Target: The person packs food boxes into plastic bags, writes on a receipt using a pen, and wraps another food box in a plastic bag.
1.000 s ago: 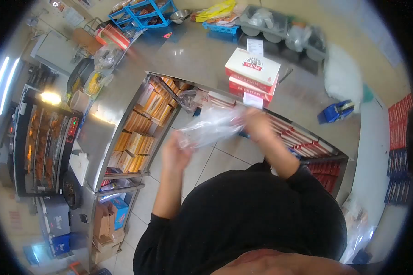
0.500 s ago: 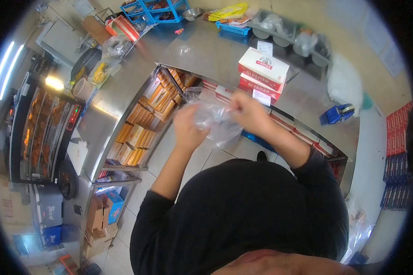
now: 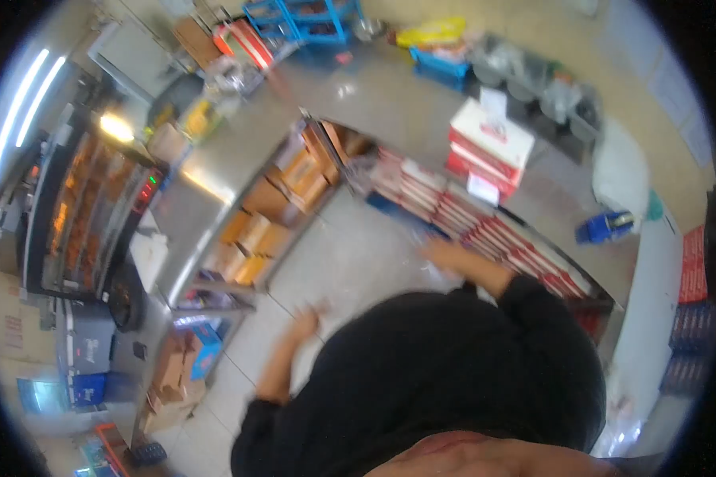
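My right hand (image 3: 447,256) is at the right, in front of my body, beside the lower shelf of red and white boxes. Its fingers look closed on a clear plastic bag (image 3: 426,266), which is blurred and hard to tell from the floor tiles. Lower and to the left, my left hand (image 3: 304,322) is over the floor, its fingers smeared by motion; whether it touches the bag cannot be made out. Red and white boxes (image 3: 492,143) are stacked on the steel counter, with white slips of paper on and beside them.
A steel counter (image 3: 390,99) runs round in front, with yellow and orange boxes (image 3: 254,234) on its left shelves. A blue tape dispenser (image 3: 605,228) sits at the right. A lit food warmer (image 3: 91,215) stands at the far left.
Both hands have come down nearer my body and moved apart; before, they held the crumpled bag between them. The bag now looks spread out and faint. The view has shifted and is blurred.
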`<state>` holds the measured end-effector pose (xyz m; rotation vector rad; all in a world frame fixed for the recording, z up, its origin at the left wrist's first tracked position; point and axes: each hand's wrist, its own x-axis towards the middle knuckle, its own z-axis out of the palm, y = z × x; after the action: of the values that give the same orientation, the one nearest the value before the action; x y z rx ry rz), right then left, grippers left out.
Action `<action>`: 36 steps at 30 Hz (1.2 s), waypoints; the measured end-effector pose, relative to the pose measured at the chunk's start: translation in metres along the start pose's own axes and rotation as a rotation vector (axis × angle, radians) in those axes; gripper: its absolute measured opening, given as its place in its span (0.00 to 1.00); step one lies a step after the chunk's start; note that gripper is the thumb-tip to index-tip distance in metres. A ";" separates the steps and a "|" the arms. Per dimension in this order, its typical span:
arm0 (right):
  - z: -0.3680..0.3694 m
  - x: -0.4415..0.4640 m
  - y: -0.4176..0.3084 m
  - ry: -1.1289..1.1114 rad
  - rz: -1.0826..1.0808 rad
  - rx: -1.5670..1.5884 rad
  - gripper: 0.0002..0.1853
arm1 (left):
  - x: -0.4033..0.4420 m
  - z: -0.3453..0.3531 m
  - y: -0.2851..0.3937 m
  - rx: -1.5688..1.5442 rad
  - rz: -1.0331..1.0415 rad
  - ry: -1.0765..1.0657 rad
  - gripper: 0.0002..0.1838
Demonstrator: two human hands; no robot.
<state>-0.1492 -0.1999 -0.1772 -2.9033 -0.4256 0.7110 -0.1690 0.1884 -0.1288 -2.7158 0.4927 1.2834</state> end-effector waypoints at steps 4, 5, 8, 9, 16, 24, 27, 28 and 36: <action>0.031 -0.012 0.013 -0.148 0.295 0.666 0.18 | 0.027 0.066 0.032 -0.692 0.340 -0.021 0.20; 0.047 -0.004 0.016 -0.236 0.392 1.130 0.15 | 0.030 0.064 0.035 -0.801 0.419 -0.061 0.21; 0.061 0.038 0.023 -0.137 0.524 2.142 0.08 | 0.042 0.050 0.037 -0.976 0.618 -0.162 0.22; 0.022 0.053 0.013 -0.053 0.472 2.171 0.08 | 0.047 0.041 0.035 -0.999 0.669 -0.153 0.22; -0.193 0.061 0.014 0.344 -0.141 1.215 0.03 | 0.060 -0.106 -0.010 -2.340 0.147 0.454 0.10; -0.264 0.090 0.054 0.693 -0.040 2.097 0.08 | 0.002 -0.292 0.032 -0.502 0.286 0.568 0.07; -0.287 0.076 0.057 0.337 -0.346 2.128 0.08 | 0.082 -0.278 -0.017 -0.715 0.231 0.814 0.08; -0.296 0.071 0.055 0.291 -0.368 2.083 0.09 | 0.092 -0.295 -0.017 -0.872 0.166 1.107 0.08; -0.298 0.095 0.100 1.110 0.191 2.057 0.12 | 0.102 -0.436 -0.019 -1.672 1.096 -0.436 0.17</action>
<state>0.0949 -0.2825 0.0258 -0.9205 0.4945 -0.4420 0.2187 0.0841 0.0712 -2.5983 1.4147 3.8636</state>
